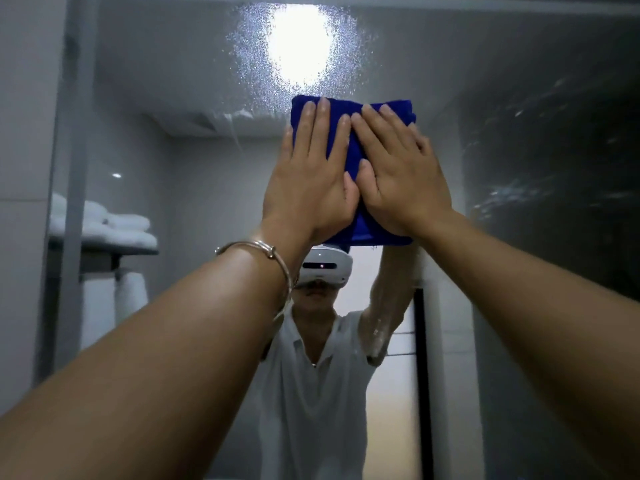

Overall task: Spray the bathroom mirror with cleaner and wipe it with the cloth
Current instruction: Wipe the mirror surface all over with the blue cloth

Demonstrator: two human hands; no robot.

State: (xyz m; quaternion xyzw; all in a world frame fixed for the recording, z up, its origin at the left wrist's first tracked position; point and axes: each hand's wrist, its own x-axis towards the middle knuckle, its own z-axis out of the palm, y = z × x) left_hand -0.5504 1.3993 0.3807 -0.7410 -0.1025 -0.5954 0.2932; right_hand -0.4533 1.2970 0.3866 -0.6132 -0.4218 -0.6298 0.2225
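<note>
While both arms reach up, we press a folded blue cloth (349, 105) flat against the mirror (519, 116). Left hand (311, 174) lies on the cloth's left half, fingers straight and together, palm down on it. Right hand (401, 178) covers the right half the same way, fingers straight, its thumb touching the left hand's thumb side. Neither hand grasps the cloth; both just push it against the glass with flat palms. The cloth sits high on the mirror, just under a patch of fine spray droplets (249, 64) around the reflected ceiling light (298, 46). Wet streaks (512, 192) show on the darker right part of the glass. A thin metal bangle (277, 258) sits on the left wrist. Below the cloth the mirror shows a person's reflection, with a white headset (325, 268) and a white shirt (311, 393). Folded white towels (121, 226) on a shelf appear at left.
</note>
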